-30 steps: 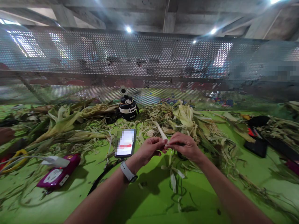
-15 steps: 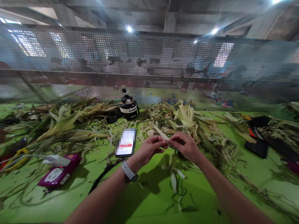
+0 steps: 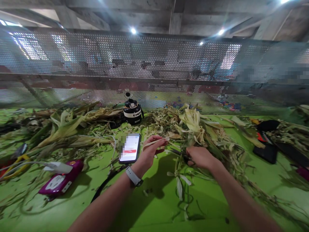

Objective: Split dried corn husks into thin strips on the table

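My left hand (image 3: 151, 151), with a grey-banded watch on its wrist, pinches a pale strip of corn husk (image 3: 156, 141) between thumb and fingers. The strip lies along the top of the hand. To its right, my right hand (image 3: 201, 157) is low at the table with its fingers curled round the dark handles of what look like scissors (image 3: 175, 151). Their narrow blades point left, towards my left hand, and the fingers partly hide the handles. Just below, a small piece of knotted husk (image 3: 179, 183) with several pale ends lies on the green table (image 3: 154, 209).
Heaps of dry husk (image 3: 193, 124) lie behind my hands and at the left. A lit phone (image 3: 129, 148), a black bottle (image 3: 132, 112) with its lid up, and a purple power strip (image 3: 61, 178) with a white charger stand left. A perforated metal screen (image 3: 154, 64) borders the back.
My hands have moved apart. The husk strip stays in my left hand, now tilted to the left. My right hand has let go of it and dropped down right onto the scissors.
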A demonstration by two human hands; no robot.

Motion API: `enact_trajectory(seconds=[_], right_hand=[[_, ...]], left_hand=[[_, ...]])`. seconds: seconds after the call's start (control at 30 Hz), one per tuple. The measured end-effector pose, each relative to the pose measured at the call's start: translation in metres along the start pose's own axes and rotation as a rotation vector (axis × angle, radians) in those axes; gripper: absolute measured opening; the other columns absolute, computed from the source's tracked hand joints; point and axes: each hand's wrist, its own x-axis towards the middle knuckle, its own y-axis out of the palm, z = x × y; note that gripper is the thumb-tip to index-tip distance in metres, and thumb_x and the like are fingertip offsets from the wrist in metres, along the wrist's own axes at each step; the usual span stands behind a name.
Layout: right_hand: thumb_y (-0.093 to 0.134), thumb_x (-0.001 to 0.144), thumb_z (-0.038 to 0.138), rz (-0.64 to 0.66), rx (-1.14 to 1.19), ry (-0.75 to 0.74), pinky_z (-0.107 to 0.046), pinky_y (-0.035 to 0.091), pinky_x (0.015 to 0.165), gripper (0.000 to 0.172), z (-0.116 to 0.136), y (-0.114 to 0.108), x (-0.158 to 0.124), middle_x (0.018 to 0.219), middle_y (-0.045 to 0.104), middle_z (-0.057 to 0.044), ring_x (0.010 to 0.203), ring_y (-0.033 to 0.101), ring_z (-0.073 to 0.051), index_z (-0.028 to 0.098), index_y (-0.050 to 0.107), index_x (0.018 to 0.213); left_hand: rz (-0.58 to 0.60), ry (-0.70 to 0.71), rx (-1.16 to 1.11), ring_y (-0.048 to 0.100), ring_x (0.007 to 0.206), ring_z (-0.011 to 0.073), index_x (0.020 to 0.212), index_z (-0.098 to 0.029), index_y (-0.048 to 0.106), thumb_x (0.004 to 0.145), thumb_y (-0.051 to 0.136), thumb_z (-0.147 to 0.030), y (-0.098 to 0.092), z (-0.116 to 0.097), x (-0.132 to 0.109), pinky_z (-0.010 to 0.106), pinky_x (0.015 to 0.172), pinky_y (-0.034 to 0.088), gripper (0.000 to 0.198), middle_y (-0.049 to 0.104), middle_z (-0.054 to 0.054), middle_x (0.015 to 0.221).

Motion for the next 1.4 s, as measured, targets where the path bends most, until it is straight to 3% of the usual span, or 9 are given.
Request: enact_trajectory(seconds=[0.2,0.4,0.6,0.83,0.93,1.07,1.17,1.27,1.4], right_hand=[[0.060,0.067,0.017,-0.037,-0.042,0.102,-0.028,0.039,0.064,0.037,0.002,-0.001,0.002,0.111,0.056,-0.019,0.092,0.059,-0.028,0.010,0.052,0.102],[0.053,0.069,0.013,-0.017,0.008,0.130,-0.029,0.038,0.066,0.026,-0.001,0.003,0.007,0.098,0.064,-0.016,0.093,0.060,-0.028,0.012,0.053,0.096],[0.056,0.066,0.015,-0.019,0.035,0.145,-0.027,0.034,0.060,0.036,-0.005,0.003,0.006,0.095,0.066,-0.016,0.088,0.062,-0.028,0.011,0.050,0.102],[0.058,0.062,0.022,-0.011,0.082,0.171,-0.025,0.031,0.055,0.036,-0.015,0.004,0.007,0.089,0.067,-0.011,0.081,0.061,-0.025,0.016,0.054,0.097],[0.061,0.061,0.027,-0.031,0.111,0.196,-0.024,0.030,0.053,0.031,-0.021,0.005,0.009,0.086,0.066,-0.008,0.076,0.060,-0.023,0.017,0.058,0.090],[0.063,0.058,0.028,0.087,0.177,0.174,-0.023,0.029,0.048,0.014,-0.025,0.007,0.012,0.068,0.063,-0.005,0.063,0.056,-0.018,0.017,0.059,0.065],[0.063,0.057,0.028,0.122,0.211,0.155,-0.023,0.028,0.046,0.013,-0.028,0.008,0.013,0.058,0.059,-0.002,0.056,0.053,-0.016,0.017,0.057,0.056],[0.061,0.057,0.026,0.128,0.317,0.104,-0.022,0.029,0.046,0.012,-0.032,0.006,0.010,0.052,0.054,0.000,0.052,0.049,-0.013,0.016,0.055,0.053],[0.058,0.061,0.027,0.172,0.720,0.089,-0.020,0.035,0.043,0.013,-0.037,-0.002,0.003,0.050,0.049,0.004,0.045,0.045,-0.009,0.017,0.051,0.062]], left_hand=[[-0.050,0.039,0.017,0.059,0.080,0.0138,0.079,-0.021,0.065,0.064,0.072,-0.037,-0.001,0.005,0.003,0.022,0.064,0.043,0.023,0.065,0.002,0.087],[-0.081,0.039,0.000,0.057,0.079,0.0141,0.081,-0.021,0.067,0.065,0.071,-0.037,-0.001,0.008,0.004,0.022,0.062,0.042,0.023,0.064,0.003,0.091],[-0.193,0.085,-0.037,0.055,0.072,0.0121,0.076,-0.020,0.066,0.058,0.076,-0.032,0.002,0.007,0.006,0.020,0.058,0.041,0.023,0.063,0.001,0.080],[-0.196,0.083,-0.095,0.058,0.074,0.0118,0.078,-0.018,0.066,0.057,0.077,-0.031,-0.001,0.007,0.007,0.020,0.061,0.042,0.027,0.065,0.001,0.080],[-0.188,0.076,-0.139,0.059,0.075,0.0107,0.079,-0.018,0.067,0.058,0.077,-0.032,-0.002,0.009,0.009,0.019,0.062,0.042,0.027,0.066,0.000,0.081],[-0.193,0.079,-0.194,0.060,0.080,0.0116,0.083,-0.019,0.067,0.063,0.073,-0.034,-0.004,0.012,0.012,0.019,0.064,0.043,0.026,0.065,0.001,0.086],[-0.197,0.101,-0.158,0.059,0.081,0.0131,0.085,-0.019,0.067,0.065,0.071,-0.037,-0.004,0.014,0.012,0.020,0.063,0.043,0.027,0.065,0.003,0.090],[-0.206,0.145,-0.076,0.058,0.079,0.0137,0.083,-0.019,0.067,0.064,0.071,-0.038,-0.003,0.015,0.012,0.021,0.061,0.042,0.027,0.065,0.005,0.091],[-0.238,0.128,-0.097,0.057,0.071,0.0118,0.075,-0.020,0.063,0.062,0.073,-0.037,-0.002,0.016,0.011,0.021,0.058,0.040,0.024,0.063,0.001,0.080]])
